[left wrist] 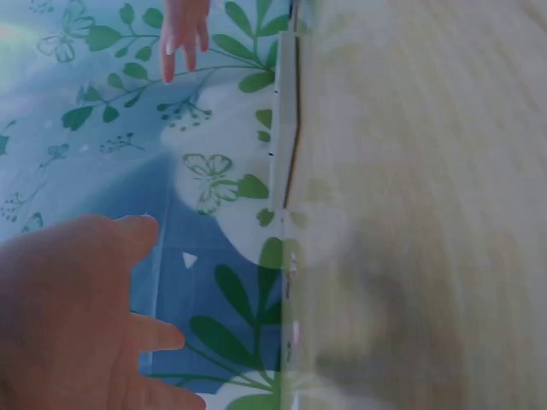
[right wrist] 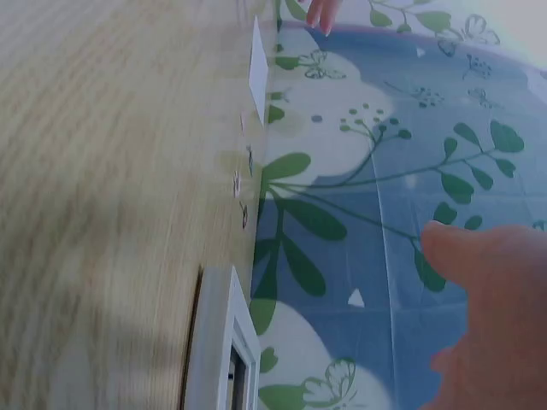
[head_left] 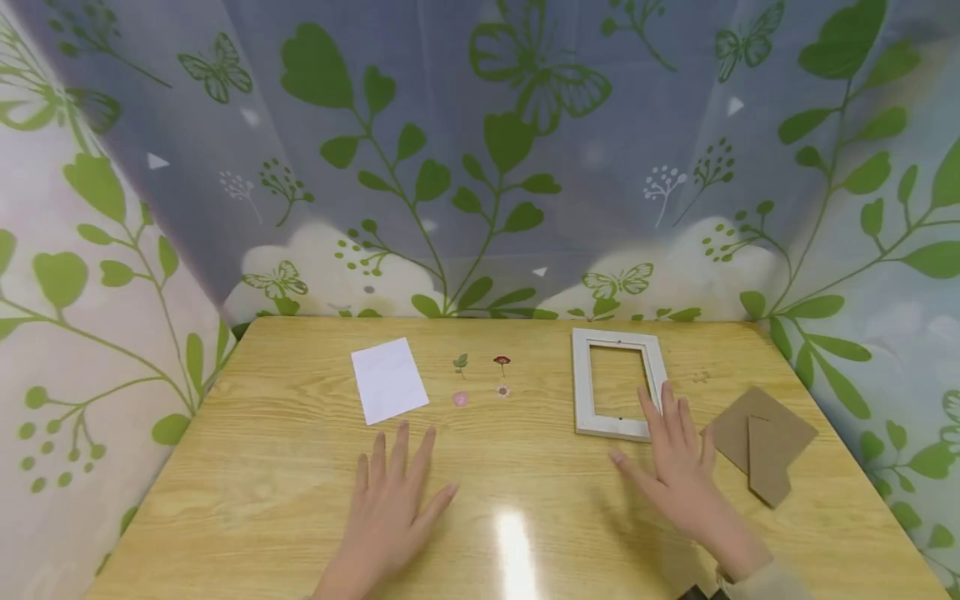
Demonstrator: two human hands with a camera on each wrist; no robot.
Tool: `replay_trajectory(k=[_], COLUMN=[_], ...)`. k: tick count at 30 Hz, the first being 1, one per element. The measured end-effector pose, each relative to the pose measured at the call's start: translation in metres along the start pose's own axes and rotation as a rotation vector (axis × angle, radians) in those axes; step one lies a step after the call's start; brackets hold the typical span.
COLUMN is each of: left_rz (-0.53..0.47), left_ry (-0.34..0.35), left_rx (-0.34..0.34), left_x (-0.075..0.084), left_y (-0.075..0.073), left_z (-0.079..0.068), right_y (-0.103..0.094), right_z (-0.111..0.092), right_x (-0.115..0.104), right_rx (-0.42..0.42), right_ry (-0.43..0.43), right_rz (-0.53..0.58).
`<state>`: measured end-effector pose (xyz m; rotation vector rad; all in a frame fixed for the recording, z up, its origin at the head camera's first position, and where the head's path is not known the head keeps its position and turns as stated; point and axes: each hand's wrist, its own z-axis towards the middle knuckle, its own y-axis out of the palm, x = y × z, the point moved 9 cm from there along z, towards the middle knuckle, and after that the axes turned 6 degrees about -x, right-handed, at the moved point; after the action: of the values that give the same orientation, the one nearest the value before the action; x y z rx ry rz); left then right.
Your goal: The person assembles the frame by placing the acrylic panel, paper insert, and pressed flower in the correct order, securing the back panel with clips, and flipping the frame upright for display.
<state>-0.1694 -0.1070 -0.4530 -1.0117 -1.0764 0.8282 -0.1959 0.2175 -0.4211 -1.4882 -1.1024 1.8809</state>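
My left hand (head_left: 390, 508) is spread above the table, its fingertips just short of a white sheet of paper (head_left: 390, 380). Its fingers are straight and hold nothing. Over by the white photo frame (head_left: 583, 383), my right hand (head_left: 678, 475) is also spread, its fingers overlapping the frame's lower right corner in the head view. Between paper and frame lie small pressed flowers: a green leaf sprig (head_left: 461, 362), a dark red flower (head_left: 502, 362), a pink petal (head_left: 460, 399) and a pale daisy-like flower (head_left: 503, 391). In the right wrist view the frame (right wrist: 224, 342) stands below the thumb.
A brown backing board (head_left: 731, 425) with its stand leg (head_left: 767, 467) lies at the right. Tiny brownish pieces (head_left: 701, 377) sit just beyond the frame. Patterned curtains (head_left: 420, 208) with leaves and butterflies enclose the wooden table (head_left: 262, 450) at the back and sides.
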Motion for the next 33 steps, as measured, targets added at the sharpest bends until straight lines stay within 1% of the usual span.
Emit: replay_trajectory(k=[3, 6, 10, 14, 19, 24, 29, 33], left_rz=[-0.07, -0.142, -0.207, -0.227, -0.236, -0.248, -0.273, -0.264], left_ry=[0.014, 0.047, 0.096, 0.136, 0.157, 0.185, 0.193, 0.207], left_rx=[-0.031, -0.066, -0.106, -0.128, -0.167, -0.213, -0.262, -0.265], left_x=[0.006, 0.017, 0.035, 0.052, 0.071, 0.09, 0.108, 0.121], left_y=[-0.003, -0.007, -0.009, -0.005, 0.005, 0.019, 0.037, 0.052], left_z=[0.008, 0.018, 0.031, 0.045, 0.064, 0.083, 0.097, 0.106], right_y=[-0.01, -0.018, -0.024, -0.026, -0.025, -0.015, -0.006, -0.003], right_z=[0.007, 0.014, 0.022, 0.029, 0.04, 0.051, 0.057, 0.063], right_x=[0.009, 0.021, 0.038, 0.055, 0.075, 0.091, 0.102, 0.109], right_rx=[0.04, 0.043, -0.009, -0.053, -0.08, -0.12, -0.158, -0.171], right_ry=[-0.029, -0.042, -0.034, -0.009, 0.041, 0.067, 0.076, 0.074], right_rz=[0.061, 0.144, 0.226, 0.275, 0.293, 0.281, 0.249, 0.227])
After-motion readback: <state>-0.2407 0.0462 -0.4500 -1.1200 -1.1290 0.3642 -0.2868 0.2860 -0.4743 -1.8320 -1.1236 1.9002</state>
